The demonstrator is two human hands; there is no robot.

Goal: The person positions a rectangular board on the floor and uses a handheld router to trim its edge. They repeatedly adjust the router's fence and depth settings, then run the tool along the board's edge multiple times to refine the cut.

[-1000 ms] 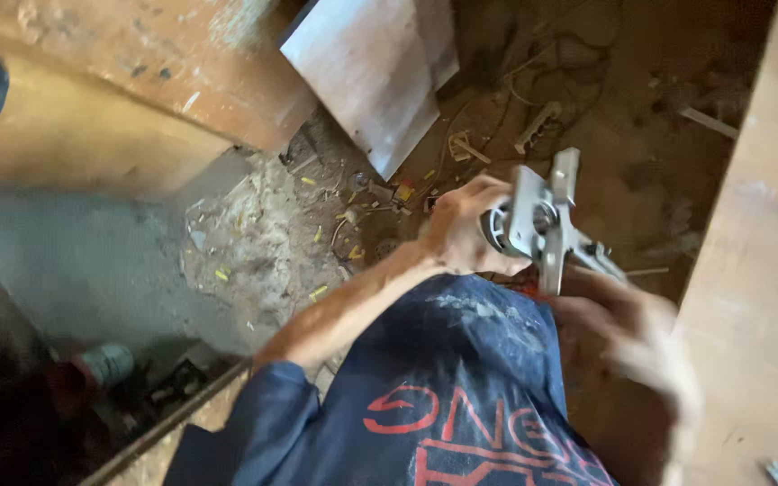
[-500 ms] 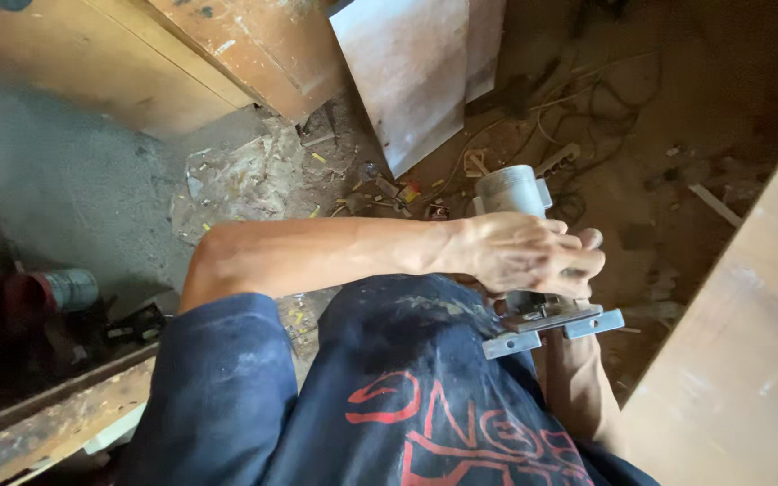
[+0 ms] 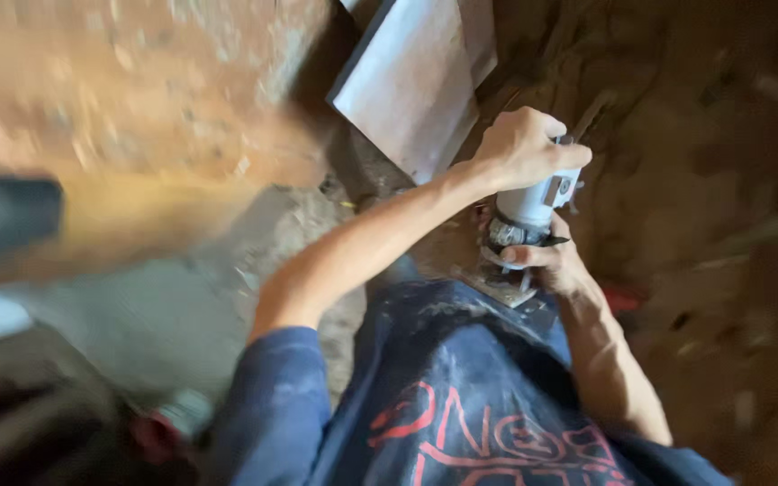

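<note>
Here, at the far left, everything is blurred: a dark block (image 3: pixel 6 216) against an orange-brown wooden panel (image 3: pixel 137 99), nothing sharp enough to name, and no container shows clearly. Further right, a pale flat board (image 3: pixel 411 85) leans just above your arms. Your left hand (image 3: pixel 520 148) is wrapped around the top of a small white power tool (image 3: pixel 533 202), a trim router by its look, fingers closed over its cap. Your right hand (image 3: pixel 551 265) grasps the tool lower down, by its metal collar and base plate (image 3: pixel 502 288). The tool stands nearly upright over your blue-clad lap, just above the dusty dirt floor (image 3: pixel 722 225) at the right.
</note>
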